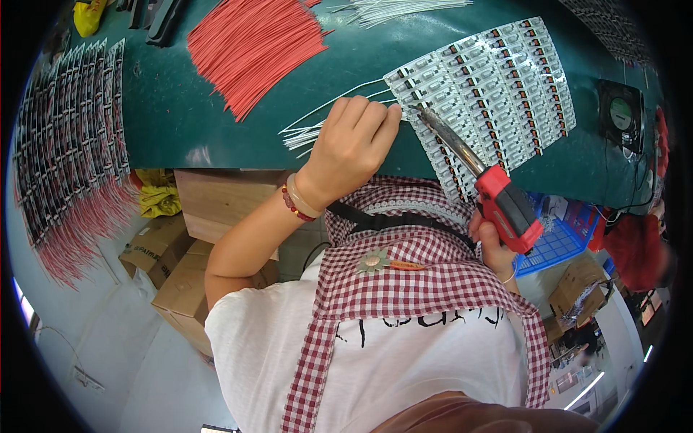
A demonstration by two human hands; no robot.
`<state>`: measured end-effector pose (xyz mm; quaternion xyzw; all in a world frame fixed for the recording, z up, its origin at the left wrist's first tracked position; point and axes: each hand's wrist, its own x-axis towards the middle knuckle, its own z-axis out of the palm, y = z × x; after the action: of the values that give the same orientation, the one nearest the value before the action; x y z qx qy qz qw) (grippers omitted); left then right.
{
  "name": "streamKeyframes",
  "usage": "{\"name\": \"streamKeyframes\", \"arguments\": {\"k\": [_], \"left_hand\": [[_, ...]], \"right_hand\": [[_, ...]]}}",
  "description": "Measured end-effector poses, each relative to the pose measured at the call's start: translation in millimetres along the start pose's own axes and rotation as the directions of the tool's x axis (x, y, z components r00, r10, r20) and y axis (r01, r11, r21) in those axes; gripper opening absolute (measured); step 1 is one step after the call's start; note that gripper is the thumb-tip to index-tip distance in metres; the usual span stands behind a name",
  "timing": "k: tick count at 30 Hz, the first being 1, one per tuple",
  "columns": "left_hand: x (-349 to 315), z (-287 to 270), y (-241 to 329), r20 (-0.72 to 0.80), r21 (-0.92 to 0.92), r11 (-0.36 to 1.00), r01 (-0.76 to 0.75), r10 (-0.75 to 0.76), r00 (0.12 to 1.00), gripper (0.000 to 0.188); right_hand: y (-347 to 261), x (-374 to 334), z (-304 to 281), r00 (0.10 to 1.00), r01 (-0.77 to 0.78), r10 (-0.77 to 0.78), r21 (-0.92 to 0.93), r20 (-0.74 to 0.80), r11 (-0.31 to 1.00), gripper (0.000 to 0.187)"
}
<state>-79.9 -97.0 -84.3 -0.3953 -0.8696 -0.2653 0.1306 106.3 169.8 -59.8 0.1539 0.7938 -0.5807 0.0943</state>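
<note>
My left hand (351, 148) is closed in a pinch at the left edge of a panel of small circuit boards (487, 79). Thin white wires (304, 136) fan out to the left from under it, and two longer ones reach the panel's edge. Behind the red and black handle of a soldering iron (507, 209), my right hand (495, 249) shows only in part, gripping it. The metal tip points up and left and is close to my left fingertips, over the panel's left column. Whether the tip touches a wire cannot be made out.
On the green table (166, 94) lie a heap of red wires (256, 50) and more white wires (404, 10). Wired panels (72, 144) hang over the left edge. A black fan-like device (621, 112) sits at right. Below are cardboard boxes (184, 281) and a blue basket (556, 245).
</note>
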Motion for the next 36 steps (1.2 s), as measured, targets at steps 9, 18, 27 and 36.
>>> {"name": "streamKeyframes", "arguments": {"k": [9, 18, 27, 36], "left_hand": [[0, 0, 2, 0.017, -0.019, 1.000, -0.003, 0.003, 1.000, 0.029], [-1, 0, 2, 0.003, -0.025, 1.000, -0.004, 0.004, 1.000, 0.031], [0, 1, 3, 0.010, -0.026, 1.000, 0.001, -0.001, 1.000, 0.030], [-1, 2, 3, 0.003, -0.019, 1.000, 0.015, -0.015, 1.000, 0.029]], "right_hand": [[2, 6, 3, 0.996, 0.085, -0.088, -0.135, -0.016, 0.987, 0.025], [-9, 8, 5, 0.990, 0.139, -0.142, -0.223, 0.000, 0.965, 0.024], [-6, 7, 4, 0.992, 0.122, -0.115, -0.211, 0.043, 0.970, 0.025], [-7, 7, 3, 0.995, 0.088, -0.081, -0.149, 0.053, 0.985, 0.025]]}}
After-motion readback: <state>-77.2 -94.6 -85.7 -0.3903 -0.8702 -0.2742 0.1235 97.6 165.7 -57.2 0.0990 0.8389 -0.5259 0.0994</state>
